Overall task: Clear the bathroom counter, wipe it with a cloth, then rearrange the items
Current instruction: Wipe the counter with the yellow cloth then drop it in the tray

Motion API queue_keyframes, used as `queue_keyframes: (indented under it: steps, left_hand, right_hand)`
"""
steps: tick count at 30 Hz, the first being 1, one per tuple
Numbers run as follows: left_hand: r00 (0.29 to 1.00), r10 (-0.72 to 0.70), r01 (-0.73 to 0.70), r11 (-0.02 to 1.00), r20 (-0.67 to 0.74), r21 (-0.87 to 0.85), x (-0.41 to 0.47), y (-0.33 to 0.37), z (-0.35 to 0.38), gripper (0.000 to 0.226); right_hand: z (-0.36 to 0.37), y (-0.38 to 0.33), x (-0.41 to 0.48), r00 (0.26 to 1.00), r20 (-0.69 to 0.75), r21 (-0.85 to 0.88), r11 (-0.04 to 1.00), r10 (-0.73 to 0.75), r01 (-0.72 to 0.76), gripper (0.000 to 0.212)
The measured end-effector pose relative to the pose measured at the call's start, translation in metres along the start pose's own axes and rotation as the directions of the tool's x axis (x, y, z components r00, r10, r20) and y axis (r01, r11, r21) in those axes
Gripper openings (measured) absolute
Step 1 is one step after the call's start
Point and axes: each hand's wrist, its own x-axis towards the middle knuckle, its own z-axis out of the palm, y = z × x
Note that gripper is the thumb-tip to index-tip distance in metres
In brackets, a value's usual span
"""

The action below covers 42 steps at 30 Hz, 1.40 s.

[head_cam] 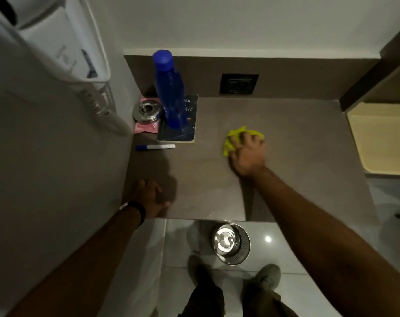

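Note:
My right hand (248,154) presses a crumpled yellow cloth (231,138) flat against the brown counter (206,179), right of its middle. My left hand (149,197) rests palm down on the counter's front left corner, holding nothing. At the back left a tall blue bottle (169,88) stands on a dark book (183,131). Beside them a round metal ashtray (147,110) sits on a pink packet (145,128). A white pen with a blue cap (155,147) lies in front of the book.
A white wall-mounted hair dryer (57,53) with a coiled cord hangs on the left wall. A black socket (239,83) is set in the backsplash. On the tiled floor below the counter edge stands a metal bin (231,243). A pale wooden surface (382,138) lies at the right.

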Motion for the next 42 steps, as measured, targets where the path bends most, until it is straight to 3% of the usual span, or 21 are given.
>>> queue_keyframes:
  steps: [2, 6, 8, 10, 14, 16, 18, 20, 22, 23, 25, 27, 29, 31, 34, 36, 38, 40, 42]
  left_hand:
    - [0.999, -0.034, 0.034, 0.999, 0.035, 0.020, 0.006, 0.000, -0.002, 0.048]
    - [0.997, -0.050, 0.047, 0.998, 0.055, 0.049, 0.017, -0.002, -0.004, 0.051]
    - [0.997, -0.049, 0.046, 0.998, 0.054, 0.040, 0.019, -0.005, -0.004, 0.050]
    - [0.998, -0.042, 0.041, 0.999, 0.046, 0.020, 0.020, -0.009, -0.002, 0.048]
    - [0.999, -0.022, 0.023, 1.000, 0.023, -0.017, 0.020, -0.013, 0.001, 0.047]
    - [1.000, -0.008, 0.008, 1.000, 0.008, -0.014, 0.022, -0.016, 0.003, 0.047]
    - [1.000, 0.009, -0.009, 1.000, -0.001, 0.001, 0.024, -0.018, 0.004, 0.047]
    - [1.000, 0.018, -0.018, 1.000, -0.002, -0.002, 0.028, -0.020, 0.006, 0.047]
    - [1.000, 0.023, -0.023, 0.999, 0.000, -0.026, 0.031, -0.022, 0.009, 0.047]
    - [1.000, 0.027, -0.027, 0.999, -0.004, -0.041, 0.032, -0.024, 0.011, 0.047]
    - [0.999, 0.025, -0.026, 0.998, -0.021, -0.060, 0.035, -0.029, 0.014, 0.048]
    - [0.999, 0.025, -0.026, 0.998, -0.029, -0.057, 0.038, -0.033, 0.017, 0.048]
    - [1.000, 0.023, -0.024, 0.998, -0.019, -0.062, 0.041, -0.034, 0.018, 0.048]
    - [1.000, 0.008, -0.008, 0.997, 0.000, -0.081, 0.042, -0.034, 0.018, 0.048]
    - [1.000, -0.006, 0.006, 0.996, -0.005, -0.084, 0.042, -0.035, 0.017, 0.047]
    - [1.000, -0.010, 0.009, 0.995, -0.007, -0.094, 0.040, -0.034, 0.017, 0.047]
    - [1.000, 0.002, -0.004, 0.996, -0.020, -0.084, 0.038, -0.035, 0.017, 0.048]
    - [1.000, 0.009, -0.011, 0.996, -0.021, -0.087, 0.035, -0.034, 0.016, 0.048]
    - [0.999, 0.015, -0.018, 0.996, -0.030, -0.086, 0.032, -0.032, 0.015, 0.047]
  right_hand:
    - [0.009, -0.039, -0.024, 0.976, 0.034, -0.037, 0.976, -0.214, 0.216, 0.058]
    - [0.040, -0.066, -0.107, 0.861, 0.090, 0.011, 0.865, -0.501, 0.502, 0.060]
    - [0.050, -0.043, -0.141, 0.813, 0.113, 0.048, 0.821, -0.571, 0.569, 0.061]
    - [0.054, 0.001, -0.158, 0.830, 0.104, 0.064, 0.837, -0.547, 0.544, 0.060]
    - [0.052, 0.108, -0.175, 0.953, 0.045, 0.029, 0.954, -0.299, 0.298, 0.054]
    - [0.049, 0.163, -0.182, 0.999, -0.038, 0.032, 0.999, -0.009, 0.010, 0.058]
    - [0.041, 0.202, -0.186, 0.935, -0.078, 0.057, 0.938, 0.347, -0.343, 0.068]
    - [0.036, 0.208, -0.184, 0.766, -0.079, 0.101, 0.769, 0.638, -0.631, 0.069]
    - [0.035, 0.181, -0.176, 0.646, -0.054, 0.149, 0.646, 0.762, -0.749, 0.071]
    - [0.036, 0.160, -0.173, 0.627, -0.037, 0.172, 0.623, 0.778, -0.763, 0.073]
    - [0.041, 0.108, -0.172, 0.689, -0.002, 0.182, 0.677, 0.725, -0.713, 0.072]
    - [0.052, 0.053, -0.180, 0.815, -0.001, 0.167, 0.803, 0.580, -0.572, 0.068]
    - [0.060, 0.003, -0.187, 0.932, 0.046, 0.149, 0.920, 0.360, -0.363, 0.066]
    - [0.064, -0.028, -0.187, 0.994, 0.078, 0.128, 0.988, 0.078, -0.088, 0.063]
    - [0.060, -0.022, -0.164, 0.946, 0.067, 0.082, 0.946, -0.319, 0.313, 0.061]
    - [0.054, 0.003, -0.142, 0.876, 0.095, -0.003, 0.880, -0.472, 0.475, 0.061]
    - [0.044, 0.034, -0.109, 0.921, 0.100, -0.046, 0.923, -0.377, 0.383, 0.063]
    - [0.029, 0.067, -0.073, 0.996, 0.071, -0.023, 0.998, -0.058, 0.060, 0.063]
    - [0.013, 0.090, -0.047, 0.970, 0.087, 0.041, 0.972, 0.228, -0.232, 0.062]
